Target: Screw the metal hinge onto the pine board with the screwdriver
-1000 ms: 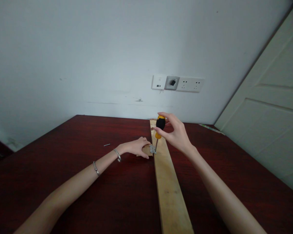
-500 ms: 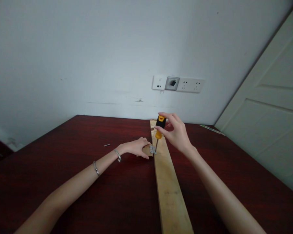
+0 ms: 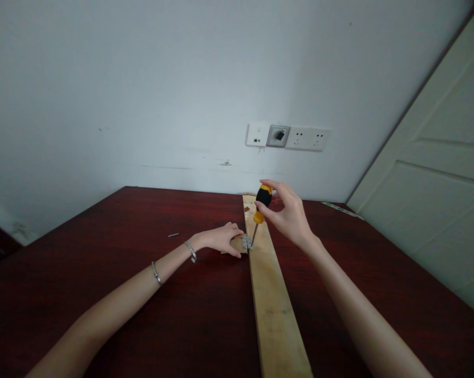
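Observation:
My right hand (image 3: 287, 215) grips a screwdriver (image 3: 263, 202) with a black and yellow handle by its fingertips. Its thin metal shaft runs down to a small metal hinge (image 3: 246, 242), and the tip meets the hinge leaf. The hinge joins a pale wooden plank (image 3: 272, 310) to a short wooden block (image 3: 237, 244) lying beside it. My left hand (image 3: 221, 239) rests over that block and holds it against the plank, with the fingers reaching to the hinge. Two thin metal bracelets circle my left wrist and forearm.
A loose screw (image 3: 172, 234) lies on the dark red wooden table (image 3: 103, 294), left of my left hand. The table meets a white wall bearing a socket panel (image 3: 287, 135). A pale panelled door (image 3: 429, 210) stands at the right.
The screwdriver handle has shifted slightly right and my right-hand fingers have turned around it. The shaft tip stays at the hinge. My left hand and the block have not moved.

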Available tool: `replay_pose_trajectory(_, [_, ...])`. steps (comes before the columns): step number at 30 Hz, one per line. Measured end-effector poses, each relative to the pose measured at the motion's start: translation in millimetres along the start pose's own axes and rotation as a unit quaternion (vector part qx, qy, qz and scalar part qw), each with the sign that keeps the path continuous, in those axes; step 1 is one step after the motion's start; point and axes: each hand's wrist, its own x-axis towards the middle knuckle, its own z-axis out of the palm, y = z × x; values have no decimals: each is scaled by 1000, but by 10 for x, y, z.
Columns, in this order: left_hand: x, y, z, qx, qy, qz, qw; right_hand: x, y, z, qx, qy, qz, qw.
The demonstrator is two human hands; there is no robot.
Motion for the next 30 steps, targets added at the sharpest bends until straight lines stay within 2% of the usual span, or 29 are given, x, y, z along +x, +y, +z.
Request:
replay_pose_trajectory(7, [-1, 8, 23, 10, -14, -10, 1000, 60, 47, -185, 15, 89, 19, 996])
replay_pose_trajectory(10, [-5, 30, 20, 0, 7, 16, 1000, 64, 85, -235, 29, 96, 24, 995])
replay_pose_trajectory(13, [4, 121, -6, -10, 66, 51, 996, 66, 84, -258, 22, 104, 15, 994])
replay_pose_trajectory(16, [40, 242, -3, 1, 107, 59, 993, 69, 60, -269, 14, 108, 7, 994])
replay_pose_trajectory(22, [116, 354, 106, 61, 124, 60, 989, 75, 29, -292, 9, 110, -3, 994])
replay_pose_trajectory(30, [120, 402, 147, 61, 141, 35, 988, 66, 22, -279, 7, 113, -3, 994])
